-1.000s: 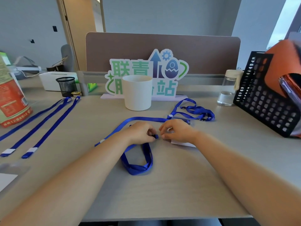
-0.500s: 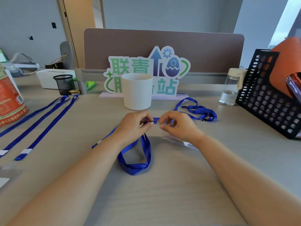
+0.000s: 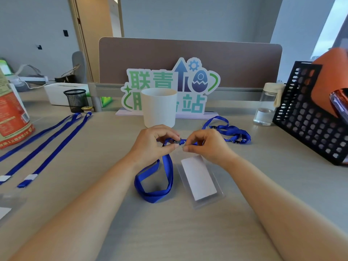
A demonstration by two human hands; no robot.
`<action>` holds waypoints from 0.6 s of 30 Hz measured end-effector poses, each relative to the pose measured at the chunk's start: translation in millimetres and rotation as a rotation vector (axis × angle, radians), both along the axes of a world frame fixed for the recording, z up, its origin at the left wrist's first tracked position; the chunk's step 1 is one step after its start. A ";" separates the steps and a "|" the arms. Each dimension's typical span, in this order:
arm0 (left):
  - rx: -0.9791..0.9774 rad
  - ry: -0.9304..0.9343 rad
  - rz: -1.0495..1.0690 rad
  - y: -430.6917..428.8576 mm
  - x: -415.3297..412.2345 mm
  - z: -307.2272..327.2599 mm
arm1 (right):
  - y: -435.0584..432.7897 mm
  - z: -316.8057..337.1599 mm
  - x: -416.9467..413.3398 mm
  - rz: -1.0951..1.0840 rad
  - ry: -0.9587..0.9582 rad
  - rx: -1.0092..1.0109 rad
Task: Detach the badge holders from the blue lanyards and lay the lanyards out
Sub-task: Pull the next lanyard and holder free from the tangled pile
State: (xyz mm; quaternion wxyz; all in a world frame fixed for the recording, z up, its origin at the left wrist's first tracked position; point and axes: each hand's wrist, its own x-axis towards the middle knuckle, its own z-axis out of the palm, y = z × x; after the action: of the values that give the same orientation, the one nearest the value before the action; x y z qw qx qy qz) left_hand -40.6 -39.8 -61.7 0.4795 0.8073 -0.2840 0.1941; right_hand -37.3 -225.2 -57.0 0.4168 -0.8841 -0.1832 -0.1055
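The blue lanyard (image 3: 165,178) loops on the pale bench (image 3: 188,232). The left hand (image 3: 152,144) pinches its black clip (image 3: 178,141), and the right hand (image 3: 207,146) pinches the top of the clear badge holder (image 3: 199,178). Straight lanyards (image 3: 54,149) lie to the left; a brown partition (image 3: 188,59) and grey walls stand behind.

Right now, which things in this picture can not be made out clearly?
Head view: whether the clip is hooked to the badge holder; fingertips of the left hand and right hand cover the joint.
Head view: the clear sleeve at the left is cut off by the frame edge.
Head view: print on the red bag is too small to read.
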 end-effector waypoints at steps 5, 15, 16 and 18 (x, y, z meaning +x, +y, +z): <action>-0.016 -0.004 -0.005 -0.3 -2.9 0.7 | 3.1 -0.4 -0.3 0.009 0.002 -0.060; -0.032 -0.046 0.035 -4.9 -10.7 8.1 | 6.8 -0.5 1.0 -0.086 0.026 0.043; 0.002 -0.058 0.027 -4.2 -11.4 8.1 | 7.1 0.6 -0.5 -0.058 0.091 0.102; 0.081 -0.063 0.014 -3.2 -11.9 8.0 | 7.0 4.6 -2.6 -0.027 0.203 0.220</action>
State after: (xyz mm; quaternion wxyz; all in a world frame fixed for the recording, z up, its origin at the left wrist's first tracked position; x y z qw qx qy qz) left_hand -52.5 -42.9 -53.7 0.4359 0.8215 -0.3009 0.2110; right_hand -39.8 -218.3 -52.5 0.5261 -0.8416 -0.1156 -0.0406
